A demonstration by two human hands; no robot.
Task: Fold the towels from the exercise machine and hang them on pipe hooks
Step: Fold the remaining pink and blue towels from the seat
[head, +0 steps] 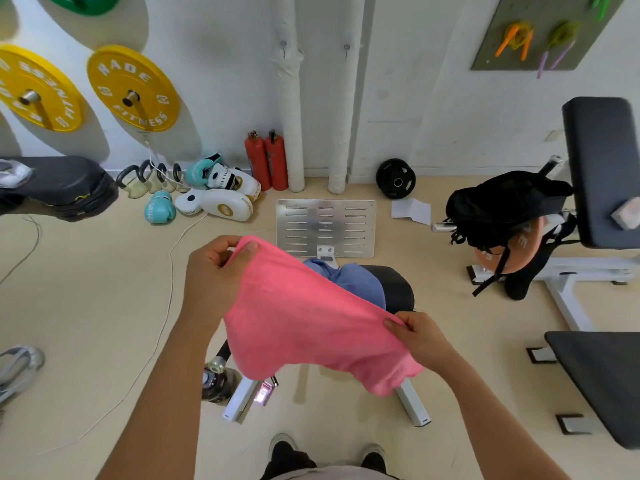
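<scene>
A pink towel (304,323) hangs stretched between my two hands above the exercise machine's black seat (398,289). My left hand (211,275) pinches its far upper corner. My right hand (420,336) pinches the near edge at the lower right. A blue towel (356,280) lies crumpled on the seat, partly hidden behind the pink one. Two white wrapped pipes (292,109) (344,109) run up the far wall, each with a small metal hook (284,46) (346,50) near the top.
A metal footplate (325,226) lies beyond the seat. Two red fire extinguishers (266,161), boxing gloves (214,192) and kettlebells sit by the wall. A black backpack (502,209) hangs on a bench at right. Yellow weight plates (133,88) hang on the left wall. My shoes (284,448) show below.
</scene>
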